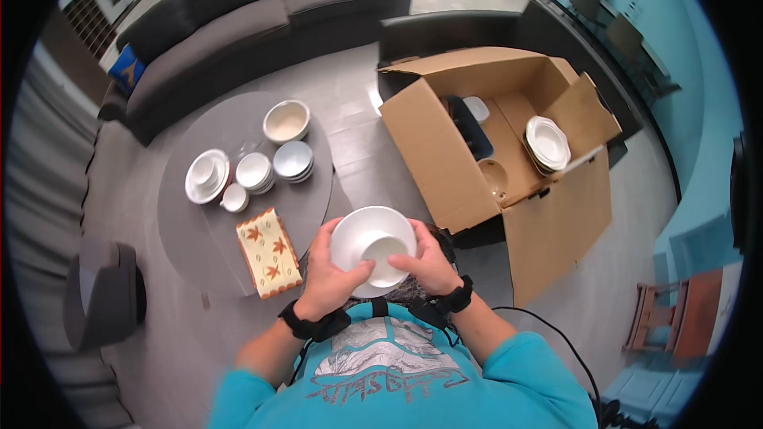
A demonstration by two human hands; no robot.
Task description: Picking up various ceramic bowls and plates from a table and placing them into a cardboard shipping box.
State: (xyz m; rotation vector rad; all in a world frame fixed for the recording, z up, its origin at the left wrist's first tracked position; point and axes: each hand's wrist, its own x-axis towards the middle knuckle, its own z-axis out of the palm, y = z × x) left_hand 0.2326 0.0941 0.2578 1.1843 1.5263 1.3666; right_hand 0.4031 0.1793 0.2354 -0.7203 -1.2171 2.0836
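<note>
Between both hands I hold a white plate (357,232) in front of my body, with a small white bowl (386,256) resting in it. My left hand (334,274) grips the plate's left rim, its thumb against the bowl. From the right, my right hand (432,265) holds the opposite rim, thumb also on the bowl. Ahead to the left, a round grey table (202,250) bears stacked white bowls (254,173), bluish-white bowls (293,161), a larger bowl (287,121), a white cup (235,198), and white dishes (207,176) in a stack.
An open cardboard box (423,155) stands at the right, holding white bowls (547,143), a dark tray (471,125) and a clear round dish (493,179). Its flap (554,250) juts towards me. A leaf-patterned cloth (270,253) lies at the table's near edge. Beyond is a grey sofa (250,24).
</note>
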